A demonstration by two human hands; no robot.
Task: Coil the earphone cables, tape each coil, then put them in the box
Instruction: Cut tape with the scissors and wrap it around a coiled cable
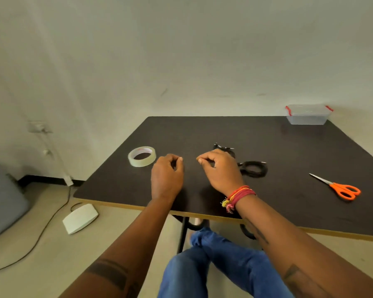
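- Now your left hand (167,175) and right hand (221,168) hover over the table (289,151), just right of the tape roll (142,156); fingertips of each are pinched toward the other hand.
- Likely a strip of clear tape is stretched between them, but none shows against the dark top: I cannot tell what either hand grips.
- One earphone coil (254,168) lies on the table well right of the tape roll, just beyond your right hand. A second black earphone bundle (223,148) sits behind that hand, partly hidden; coiled or not, I cannot tell.
- Step in hand, by my reading: taping a coil.
- Scissors (340,188) lie far right of the roll; the box (308,115) stands lidded at the far corner.
- Next move calls for bringing the pinch to the coil, wrapping across its strands.
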